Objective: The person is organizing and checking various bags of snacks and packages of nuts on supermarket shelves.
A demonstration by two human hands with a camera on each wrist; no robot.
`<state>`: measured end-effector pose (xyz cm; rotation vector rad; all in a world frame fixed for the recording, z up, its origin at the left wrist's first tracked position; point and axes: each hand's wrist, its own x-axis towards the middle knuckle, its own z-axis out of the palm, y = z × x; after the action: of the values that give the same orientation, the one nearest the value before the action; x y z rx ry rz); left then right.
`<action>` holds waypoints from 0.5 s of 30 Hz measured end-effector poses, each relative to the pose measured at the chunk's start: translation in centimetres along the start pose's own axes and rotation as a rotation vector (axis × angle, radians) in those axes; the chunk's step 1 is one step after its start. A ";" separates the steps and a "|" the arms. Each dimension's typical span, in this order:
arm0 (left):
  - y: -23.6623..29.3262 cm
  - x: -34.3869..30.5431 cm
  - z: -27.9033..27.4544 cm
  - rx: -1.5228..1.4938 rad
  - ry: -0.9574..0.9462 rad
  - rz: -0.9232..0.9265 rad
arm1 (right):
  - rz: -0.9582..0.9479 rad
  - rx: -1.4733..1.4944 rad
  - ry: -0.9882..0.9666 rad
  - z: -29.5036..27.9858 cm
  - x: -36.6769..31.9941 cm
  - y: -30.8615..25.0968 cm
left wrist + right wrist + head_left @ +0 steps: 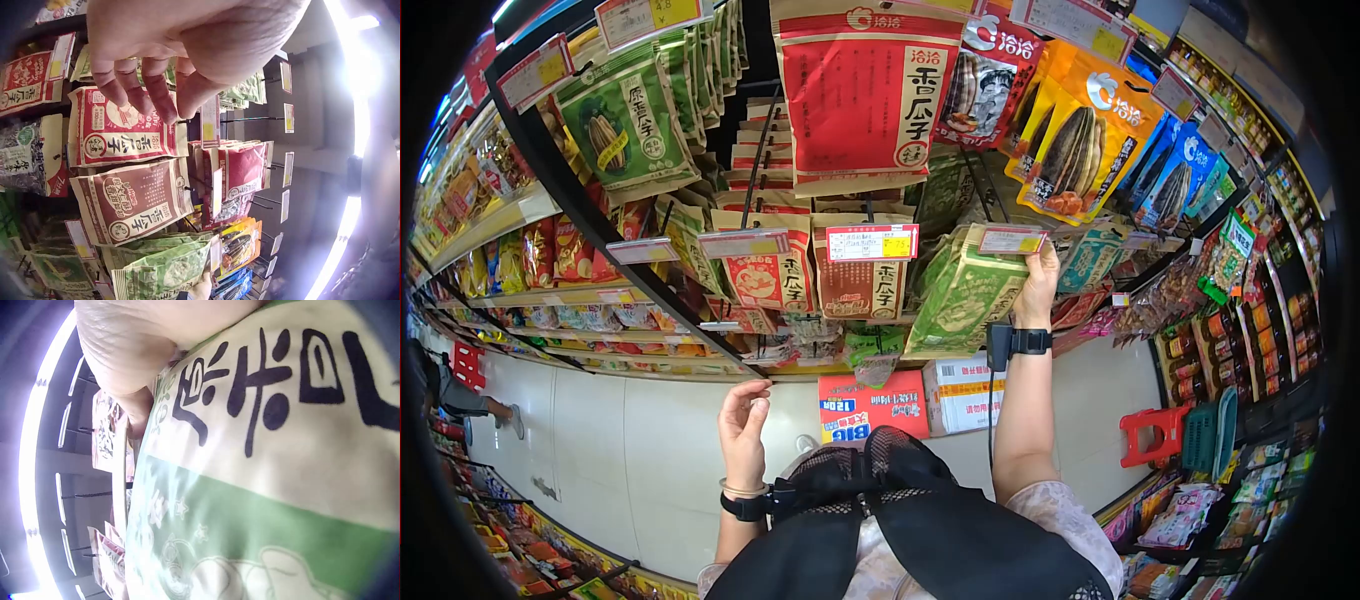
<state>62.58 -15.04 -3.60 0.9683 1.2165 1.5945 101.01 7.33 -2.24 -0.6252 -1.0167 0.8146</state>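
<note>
My right hand [1038, 290] grips the top corner of a green snack bag [968, 300] close to its price tag [1012, 241]. That bag [269, 494] fills most of the right wrist view, with the hand [134, 344] along its upper edge and the fingertips mostly hidden. My left hand [744, 435] is held in the air in front of the rack, fingers loosely bent and nothing in them. From the left wrist camera, the same hand [187, 56] overlaps a red-and-tan seed bag [125, 128]. A brown seed bag [861, 268] hangs just left of the green one.
Above hang a large red seed bag [868, 110] and orange bags [1085, 140] on hooks. On the floor below are a red carton [870, 402] and a white carton [963, 393]. A red plastic stool [1152, 436] stands at the right. Another person's leg [465, 400] shows far left.
</note>
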 end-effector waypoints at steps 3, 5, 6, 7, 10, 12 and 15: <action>0.0 -0.4 0.1 0.002 0.013 -0.013 | 0.015 -0.026 -0.058 0.4 -1.2 -1.3; 0.2 -0.5 0.3 0.008 0.017 -0.019 | 0.037 -0.019 -0.026 1.4 -2.4 -2.5; 0.4 -0.5 0.6 0.001 0.020 -0.018 | -0.004 -0.075 -0.054 1.3 -3.0 -2.8; 0.6 -0.6 0.7 -0.004 0.024 -0.018 | -0.045 -0.130 -0.081 1.5 -3.5 -3.2; 0.6 -0.4 0.8 -0.005 -0.003 -0.017 | -0.115 -0.171 -0.141 2.3 -4.9 -5.0; 0.8 -0.2 0.9 0.016 -0.044 -0.021 | -0.176 -0.168 -0.220 2.3 -6.2 -6.1; 1.4 0.5 1.7 0.028 -0.168 -0.023 | -0.148 -0.101 -0.196 3.0 -8.1 -7.9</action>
<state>63.82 -14.29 -1.85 1.0801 1.1327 1.4510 98.22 -3.55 1.16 -0.5558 -1.2736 0.7072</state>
